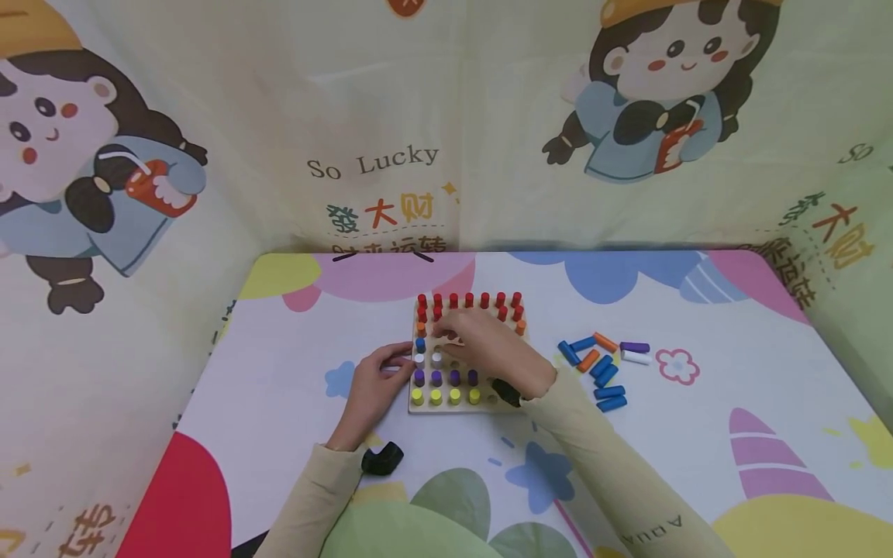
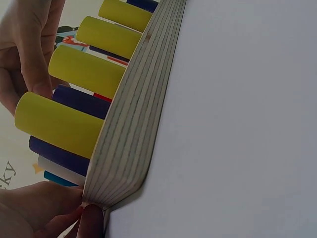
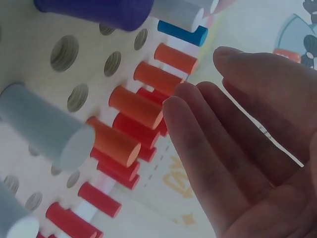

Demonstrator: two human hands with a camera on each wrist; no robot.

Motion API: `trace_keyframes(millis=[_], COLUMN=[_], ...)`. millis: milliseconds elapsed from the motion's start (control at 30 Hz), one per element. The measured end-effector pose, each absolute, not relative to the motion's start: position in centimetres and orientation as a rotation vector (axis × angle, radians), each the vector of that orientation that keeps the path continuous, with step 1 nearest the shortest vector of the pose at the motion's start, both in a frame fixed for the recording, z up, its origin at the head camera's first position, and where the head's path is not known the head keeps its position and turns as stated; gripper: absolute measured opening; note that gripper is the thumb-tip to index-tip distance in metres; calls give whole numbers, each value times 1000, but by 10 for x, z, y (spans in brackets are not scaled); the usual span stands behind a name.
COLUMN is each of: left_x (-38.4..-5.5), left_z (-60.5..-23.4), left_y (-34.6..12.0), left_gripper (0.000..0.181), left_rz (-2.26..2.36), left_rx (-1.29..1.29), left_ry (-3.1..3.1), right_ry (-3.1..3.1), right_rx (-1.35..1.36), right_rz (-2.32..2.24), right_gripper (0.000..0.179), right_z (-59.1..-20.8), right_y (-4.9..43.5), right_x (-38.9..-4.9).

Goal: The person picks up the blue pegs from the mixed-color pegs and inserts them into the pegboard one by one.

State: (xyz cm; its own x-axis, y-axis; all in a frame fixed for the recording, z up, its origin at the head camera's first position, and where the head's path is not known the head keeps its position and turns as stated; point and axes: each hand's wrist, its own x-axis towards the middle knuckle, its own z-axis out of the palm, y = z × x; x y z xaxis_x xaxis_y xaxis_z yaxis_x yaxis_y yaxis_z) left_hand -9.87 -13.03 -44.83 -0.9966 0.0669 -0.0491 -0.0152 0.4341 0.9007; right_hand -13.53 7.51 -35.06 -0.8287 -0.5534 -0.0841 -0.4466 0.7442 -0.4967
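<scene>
A wooden pegboard [image 1: 453,411] lies on the table, with rows of red pegs [image 1: 453,299] at the back and purple pegs [image 1: 436,378] and yellow pegs [image 1: 436,397] towards the front. Between them stand orange pegs [image 3: 134,106], a blue peg [image 1: 420,345] and white pegs [image 1: 419,361]. My left hand [image 1: 373,391] pinches the board's left edge between thumb and fingers. Over the board reaches my right hand [image 1: 491,349], hiding part of the middle rows. In the right wrist view its fingers are extended and hold nothing, fingertips close by the orange pegs.
Right of the board lie loose pegs: several blue pegs [image 1: 611,404], orange pegs [image 1: 605,342], a purple peg [image 1: 635,347] and a white peg [image 1: 636,358]. Bare holes [image 3: 64,53] show in the board. A printed cloth wall [image 1: 488,155] rises behind the table.
</scene>
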Motion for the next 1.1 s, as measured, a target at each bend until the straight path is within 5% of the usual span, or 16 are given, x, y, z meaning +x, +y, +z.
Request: trace_keyframes(millis=[1100], left_x=[-99], left_z=[-449], left_y=[-128], left_gripper=[35], left_rz=[1603], left_rx=[-5], left_ry=[2605], right_ry=[2837], right_rx=[-789], right_rz=[-609], right_gripper=[29], right_z=[-351], right_y=[131], right_x=[-125])
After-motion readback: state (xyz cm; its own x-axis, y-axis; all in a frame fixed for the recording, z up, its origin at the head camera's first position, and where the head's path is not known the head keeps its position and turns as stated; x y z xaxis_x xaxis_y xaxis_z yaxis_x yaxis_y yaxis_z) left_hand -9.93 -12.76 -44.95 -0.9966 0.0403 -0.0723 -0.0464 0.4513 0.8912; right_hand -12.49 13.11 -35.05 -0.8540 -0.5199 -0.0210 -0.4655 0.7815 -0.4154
